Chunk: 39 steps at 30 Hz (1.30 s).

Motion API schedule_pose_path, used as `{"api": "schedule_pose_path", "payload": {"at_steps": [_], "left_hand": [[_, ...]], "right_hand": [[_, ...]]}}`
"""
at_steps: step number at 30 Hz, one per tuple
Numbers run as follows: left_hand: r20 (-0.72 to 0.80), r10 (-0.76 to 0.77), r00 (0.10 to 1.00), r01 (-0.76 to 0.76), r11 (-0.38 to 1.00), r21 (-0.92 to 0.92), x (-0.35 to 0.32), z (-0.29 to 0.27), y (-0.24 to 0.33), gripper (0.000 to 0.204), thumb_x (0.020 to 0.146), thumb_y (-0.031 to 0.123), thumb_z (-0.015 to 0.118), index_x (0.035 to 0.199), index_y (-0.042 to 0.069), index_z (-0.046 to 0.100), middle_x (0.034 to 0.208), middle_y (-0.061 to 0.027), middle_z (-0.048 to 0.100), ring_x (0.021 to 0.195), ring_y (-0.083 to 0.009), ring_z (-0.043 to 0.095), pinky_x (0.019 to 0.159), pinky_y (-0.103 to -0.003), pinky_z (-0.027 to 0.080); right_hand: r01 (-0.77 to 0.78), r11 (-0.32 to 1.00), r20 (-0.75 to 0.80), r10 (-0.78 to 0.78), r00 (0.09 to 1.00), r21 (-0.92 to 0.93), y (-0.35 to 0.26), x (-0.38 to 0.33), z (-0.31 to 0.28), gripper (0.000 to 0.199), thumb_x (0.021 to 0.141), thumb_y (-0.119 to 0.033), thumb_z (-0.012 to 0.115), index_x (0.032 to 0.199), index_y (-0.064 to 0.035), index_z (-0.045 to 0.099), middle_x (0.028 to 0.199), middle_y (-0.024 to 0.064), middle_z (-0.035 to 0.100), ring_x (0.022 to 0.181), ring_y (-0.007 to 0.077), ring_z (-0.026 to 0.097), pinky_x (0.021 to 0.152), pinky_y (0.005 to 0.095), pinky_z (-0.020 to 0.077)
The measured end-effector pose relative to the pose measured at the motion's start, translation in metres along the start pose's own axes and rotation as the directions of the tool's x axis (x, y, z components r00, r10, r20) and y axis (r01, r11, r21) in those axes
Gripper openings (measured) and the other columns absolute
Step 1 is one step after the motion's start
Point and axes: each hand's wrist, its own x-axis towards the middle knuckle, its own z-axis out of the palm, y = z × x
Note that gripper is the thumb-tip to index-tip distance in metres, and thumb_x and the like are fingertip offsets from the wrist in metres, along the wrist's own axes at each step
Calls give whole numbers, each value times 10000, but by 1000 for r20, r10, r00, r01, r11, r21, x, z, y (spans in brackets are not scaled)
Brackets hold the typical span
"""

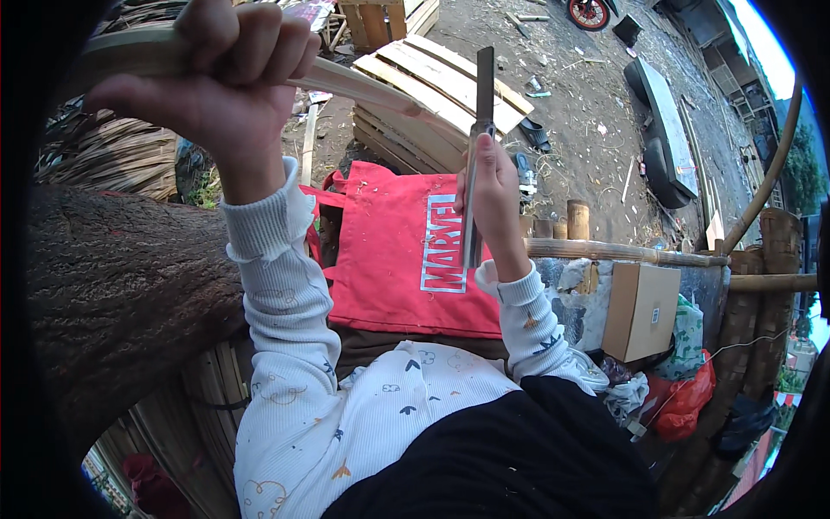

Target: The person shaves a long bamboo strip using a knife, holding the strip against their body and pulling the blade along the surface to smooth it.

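Observation:
My left hand (pixel 220 91), raised at the upper left, has its fingers curled over a long pale bamboo strip (pixel 363 85), thumb stretched out along it. The strip slants down to the right, its far end close to the blade. My right hand (pixel 497 186) is closed round the grey metal handle of a long, narrow knife (pixel 486 86), held upright with the dark blade pointing up. Whether blade and strip touch, I cannot tell. Under both hands a red cloth tote bag (pixel 380 233) with a white printed panel lies across my lap, dotted with small shavings.
A slatted wooden crate (pixel 415 130) stands ahead. A thick tree trunk (pixel 130 277) lies close on the left, beside piled split strips (pixel 112 156). To the right are a bamboo rail (pixel 622 253), a cardboard box (pixel 640 311) and a red plastic bag (pixel 687 402).

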Motion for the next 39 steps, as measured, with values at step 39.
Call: {"api": "schedule_pose_path", "payload": {"at_steps": [39], "left_hand": [[70, 25, 997, -28, 999, 40, -5, 1, -3, 708, 528, 880, 361, 573, 186, 232, 432, 78, 170, 386, -57, 93, 378, -252, 71]], "right_hand": [[27, 986, 8, -26, 1000, -165, 34, 11, 7, 361, 914, -363, 420, 720, -59, 401, 489, -8, 393, 362, 59, 393, 337, 213, 329]]}}
